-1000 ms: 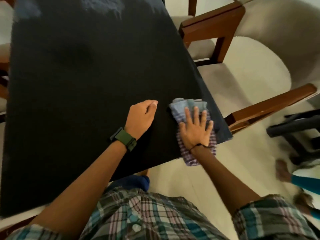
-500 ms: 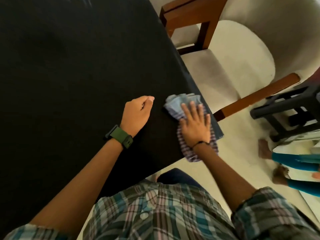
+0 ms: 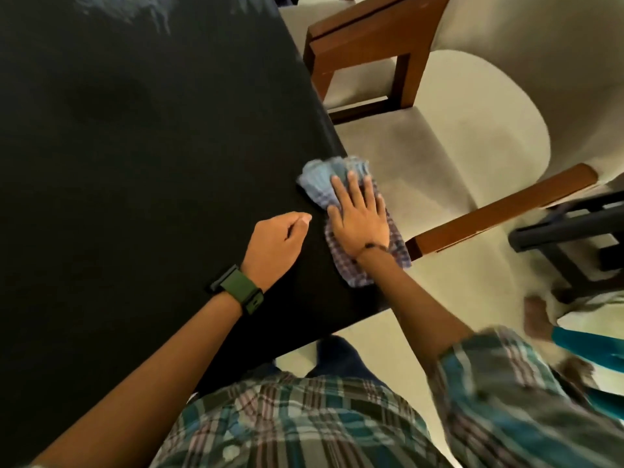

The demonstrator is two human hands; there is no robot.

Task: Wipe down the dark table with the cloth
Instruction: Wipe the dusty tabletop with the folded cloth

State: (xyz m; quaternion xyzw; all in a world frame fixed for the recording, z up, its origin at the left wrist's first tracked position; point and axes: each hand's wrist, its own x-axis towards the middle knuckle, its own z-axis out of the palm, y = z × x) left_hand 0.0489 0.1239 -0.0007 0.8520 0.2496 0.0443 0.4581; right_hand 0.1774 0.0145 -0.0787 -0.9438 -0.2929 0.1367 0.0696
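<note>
The dark table (image 3: 135, 163) fills the left and centre of the view. A blue and purple checked cloth (image 3: 319, 182) lies bunched at the table's right edge, near its front right corner. My right hand (image 3: 358, 221) presses flat on the cloth with straight, spread fingers. Just left of it, my left hand (image 3: 275, 244) rests on the tabletop as a loose fist, holding nothing. A green watch sits on my left wrist.
A cream upholstered chair (image 3: 439, 157) with wooden arms (image 3: 499, 211) stands tight against the table's right edge. A black stool (image 3: 574, 231) is at the far right. Another person's bare feet (image 3: 537, 319) stand on the pale floor at the right.
My right hand and the cloth have slid a little farther up along the table's right edge. My left hand stays a loose fist on the table. The view has shifted.
</note>
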